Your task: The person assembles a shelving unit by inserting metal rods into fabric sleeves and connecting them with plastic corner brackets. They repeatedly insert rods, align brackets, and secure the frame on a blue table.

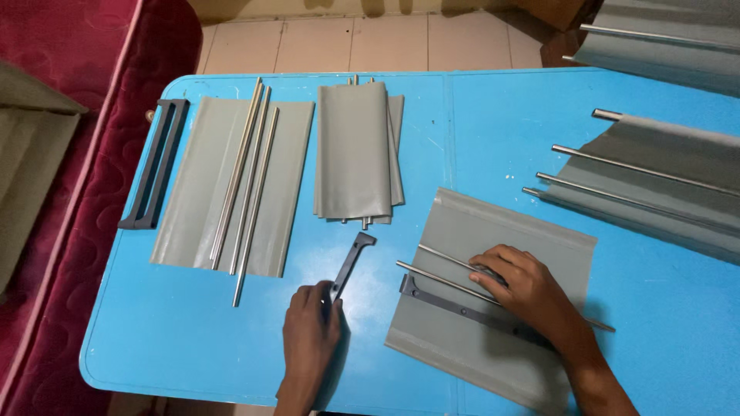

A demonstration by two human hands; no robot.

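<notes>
The right hand (524,289) is covering the middle of the dark grey plastic bracket (443,302) and two thin steel rods (432,273); the right frame edge is cutting off the grey fabric panels with rods (663,181)

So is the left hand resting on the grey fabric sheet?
No, the left hand grips a dark bracket on the blue table.

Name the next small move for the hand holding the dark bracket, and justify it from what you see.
Probably the left hand carries its dark bracket over to the grey sheet. There the right hand pins two metal rods ending at a matching bracket.
</notes>
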